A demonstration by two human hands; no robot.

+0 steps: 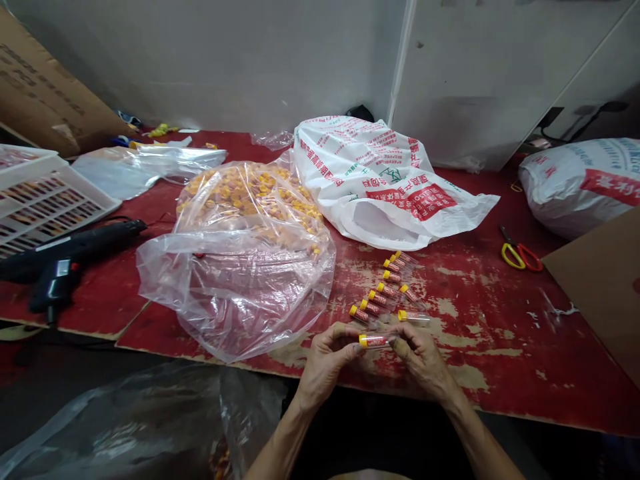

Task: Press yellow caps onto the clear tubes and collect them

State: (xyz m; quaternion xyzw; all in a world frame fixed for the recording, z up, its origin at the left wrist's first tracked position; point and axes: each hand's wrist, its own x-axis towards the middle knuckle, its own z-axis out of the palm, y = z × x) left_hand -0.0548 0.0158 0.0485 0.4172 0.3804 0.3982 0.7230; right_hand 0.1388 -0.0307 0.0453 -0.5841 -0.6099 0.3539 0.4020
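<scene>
A clear tube with a yellow cap [375, 341] and a red printed label lies level between my two hands, just over the table's front edge. My left hand [327, 363] pinches it at the yellow cap end. On the clear end are the fingers of my right hand [423, 357], closed round it. Just beyond my hands lie several similar capped tubes [379, 298] in a loose slanting row, with one more tube [414, 318] apart on the right. Left of them rests a clear plastic bag [250, 200] full of small yellow caps.
A white printed sack [370, 173] lies open-mouthed at the back. Scissors [520, 257] and a cardboard box [600, 287] are on the right, with another sack [585, 180] behind. To the left are a black heat gun [65, 257] and a white basket [55, 193].
</scene>
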